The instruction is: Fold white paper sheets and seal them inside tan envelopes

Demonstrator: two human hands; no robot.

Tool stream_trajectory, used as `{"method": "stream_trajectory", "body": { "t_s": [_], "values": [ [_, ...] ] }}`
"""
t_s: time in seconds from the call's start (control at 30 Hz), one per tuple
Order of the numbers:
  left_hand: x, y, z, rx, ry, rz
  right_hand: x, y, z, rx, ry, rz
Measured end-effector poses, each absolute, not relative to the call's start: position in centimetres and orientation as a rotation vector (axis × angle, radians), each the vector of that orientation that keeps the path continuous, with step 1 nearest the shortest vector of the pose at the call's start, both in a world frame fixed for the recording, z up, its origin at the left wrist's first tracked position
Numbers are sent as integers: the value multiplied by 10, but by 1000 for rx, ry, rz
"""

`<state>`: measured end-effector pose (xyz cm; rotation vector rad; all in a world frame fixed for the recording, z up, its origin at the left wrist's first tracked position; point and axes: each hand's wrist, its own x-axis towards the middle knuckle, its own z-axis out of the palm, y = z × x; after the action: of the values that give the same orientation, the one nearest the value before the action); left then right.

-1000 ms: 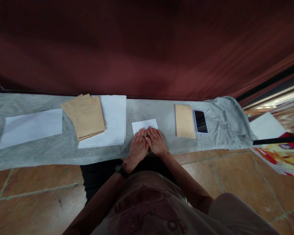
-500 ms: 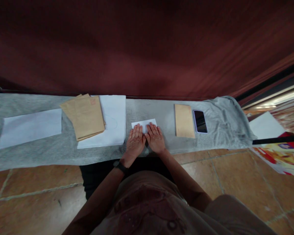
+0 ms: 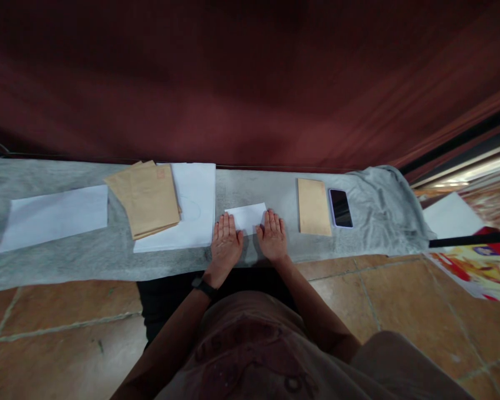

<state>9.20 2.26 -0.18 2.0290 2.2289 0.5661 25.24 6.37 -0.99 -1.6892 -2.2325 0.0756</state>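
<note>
A small white piece of paper, apparently folded (image 3: 248, 218), lies flat on the grey cloth straight in front of me. My left hand (image 3: 226, 242) rests palm down at its left end, fingers stretched out and thumb touching or very near the paper. At the right end lies my right hand (image 3: 272, 237), also flat, its thumb by the paper's lower right part. Neither hand grips anything. To the left, several brown envelopes (image 3: 154, 200) are fanned over a stack of white sheets (image 3: 198, 205). A single brown envelope (image 3: 313, 206) lies right of my right hand.
A phone (image 3: 340, 208) lies beyond the single envelope. Another white sheet (image 3: 58, 216) is at the far left. The grey cloth (image 3: 270, 186) covers a narrow surface against a dark red panel (image 3: 241, 111). A colourful box (image 3: 479, 266) stands at the right, below a black bar.
My hands have slid apart, the left one leftward and the right one rightward. More of the white paper between them now shows.
</note>
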Motion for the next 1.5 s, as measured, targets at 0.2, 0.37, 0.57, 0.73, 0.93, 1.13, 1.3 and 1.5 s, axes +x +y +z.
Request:
{"method": "stream_trajectory", "body": {
  "t_s": [0.2, 0.37, 0.57, 0.73, 0.93, 1.13, 1.3, 1.5],
  "values": [
    [93, 18, 3, 2017, 2234, 563, 256, 61, -12, -1712, -2194, 93],
    [97, 26, 5, 2043, 2192, 567, 255, 61, -12, -1736, -2207, 121],
    [112, 48, 5, 2146, 2037, 415, 255, 61, -12, -1712, -2196, 107],
    [118, 55, 3, 2172, 2042, 388, 255, 61, -10, -1738, -2213, 128],
    [111, 58, -1, 2114, 2132, 441, 254, 62, -2, -1765, -2210, 190],
    [104, 56, -3, 2161, 2071, 401, 232, 74, 12, -1448, -2422, 360],
    [103, 55, -3, 2141, 2064, 392, 222, 83, 15, -1403, -2475, 422],
    [105, 57, -3, 2131, 2081, 418, 226, 91, 12, -1447, -2499, 367]
  ]
}}
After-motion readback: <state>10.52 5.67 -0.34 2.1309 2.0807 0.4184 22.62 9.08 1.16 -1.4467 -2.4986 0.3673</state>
